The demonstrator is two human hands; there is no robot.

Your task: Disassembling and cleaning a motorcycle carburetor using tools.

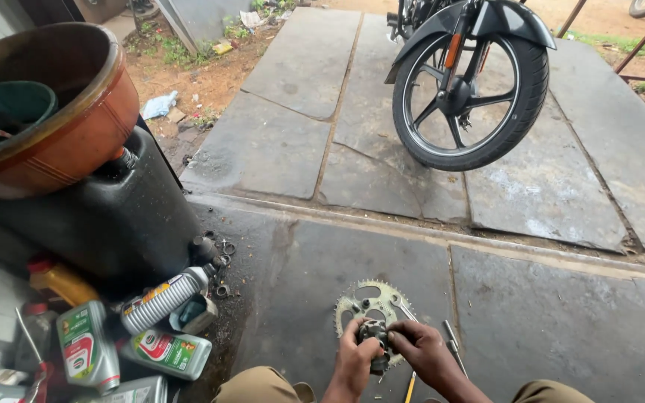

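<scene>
Fingers of both hands, left hand (354, 358) & right hand (419, 349), clamped on 1 metal part (372, 333); 1 sprocket (371, 300) behind.

We are at an open-fronted roadside motorcycle repair workshop, working on the ground. At one o'clock a black motorcycle front wheel with cast spokes and a dark mudguard (470, 88) stands on large grey stone floor slabs (285, 127) stained with oil. At six o'clock a toothed steel chain sprocket (373, 304) lies on the slab beside thin metal hand tools (453, 345). At eight o'clock we see grey and green plastic engine-oil bottles (164, 351) scattered on their sides, and at nine o'clock a grimy black plastic jerrycan (117, 216) under a wide orange plastic basin (76, 134). At eleven o'clock lies bare reddish dirt with weeds and litter (188, 75).
</scene>
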